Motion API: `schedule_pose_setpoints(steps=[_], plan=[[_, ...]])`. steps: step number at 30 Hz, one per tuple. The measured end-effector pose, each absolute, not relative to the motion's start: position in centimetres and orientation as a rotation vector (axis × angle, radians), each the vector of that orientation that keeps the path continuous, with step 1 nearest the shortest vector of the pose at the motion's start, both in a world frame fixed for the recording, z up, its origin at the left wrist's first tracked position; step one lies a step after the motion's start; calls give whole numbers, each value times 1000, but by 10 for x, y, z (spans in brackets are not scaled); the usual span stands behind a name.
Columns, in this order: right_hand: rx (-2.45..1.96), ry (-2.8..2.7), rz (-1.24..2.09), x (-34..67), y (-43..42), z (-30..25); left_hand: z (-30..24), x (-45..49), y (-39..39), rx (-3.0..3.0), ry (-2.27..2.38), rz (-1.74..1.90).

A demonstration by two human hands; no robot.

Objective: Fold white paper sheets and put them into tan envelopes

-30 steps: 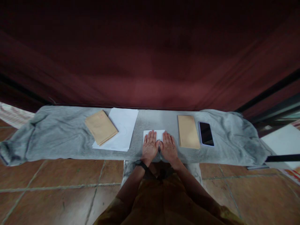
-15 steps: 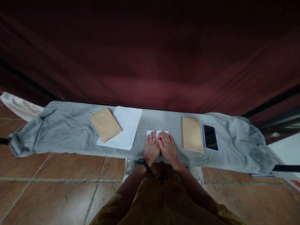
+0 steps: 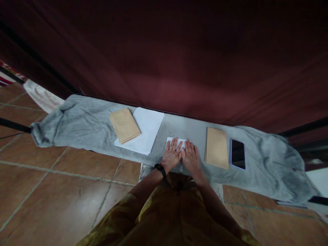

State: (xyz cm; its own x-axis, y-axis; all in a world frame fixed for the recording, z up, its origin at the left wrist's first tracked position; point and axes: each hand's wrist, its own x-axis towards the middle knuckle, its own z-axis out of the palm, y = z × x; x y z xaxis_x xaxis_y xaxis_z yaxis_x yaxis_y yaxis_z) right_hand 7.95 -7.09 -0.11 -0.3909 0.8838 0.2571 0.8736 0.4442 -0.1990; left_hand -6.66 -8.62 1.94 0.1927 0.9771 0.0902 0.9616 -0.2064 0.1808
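Observation:
A small piece of white paper (image 3: 170, 139), apparently folded, lies on the grey cloth near the front edge. Flat on its left part rests my left hand (image 3: 171, 155), fingers spread, with a dark band on the wrist. My right hand (image 3: 190, 158) presses on the right part with its fingers stretched out. The two thumbs come close together in the middle. Both hands cover most of the paper, so its lower part is hidden.
Left of my hands, brown envelopes (image 3: 125, 125) overlap larger white sheets (image 3: 151, 128). On the right lie more brown envelopes (image 3: 216, 147) and a phone (image 3: 237, 154) with a dark screen. Grey cloth (image 3: 84, 130) covers the narrow surface; a dark red fabric (image 3: 164, 78) hangs behind it.
The view has tilted and shifted, so things appear moved and turned. My fingers are spread a little wider on the paper, and the hands have moved slightly apart.

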Motion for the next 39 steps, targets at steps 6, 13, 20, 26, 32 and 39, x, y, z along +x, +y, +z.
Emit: schedule_pose_setpoints(steps=[6,13,20,26,32,39], plan=[[-1585,-2383,41,85,-72,2,18,-65,-85,2328,1948,280],[-1622,-2374,38,87,-73,2,17,-70,-85,2361,1941,289],[-1645,-2352,17,85,-72,2,17,-80,-85,2378,1974,268],[-1615,-2302,-14,84,-72,-3,15,-95,-91,2320,2061,312],[-1640,-2318,1,84,-72,-3,21,-72,-81,2275,2052,338],[-1640,-2355,-19,85,-72,-3,19,-47,-72,2401,1861,370]])
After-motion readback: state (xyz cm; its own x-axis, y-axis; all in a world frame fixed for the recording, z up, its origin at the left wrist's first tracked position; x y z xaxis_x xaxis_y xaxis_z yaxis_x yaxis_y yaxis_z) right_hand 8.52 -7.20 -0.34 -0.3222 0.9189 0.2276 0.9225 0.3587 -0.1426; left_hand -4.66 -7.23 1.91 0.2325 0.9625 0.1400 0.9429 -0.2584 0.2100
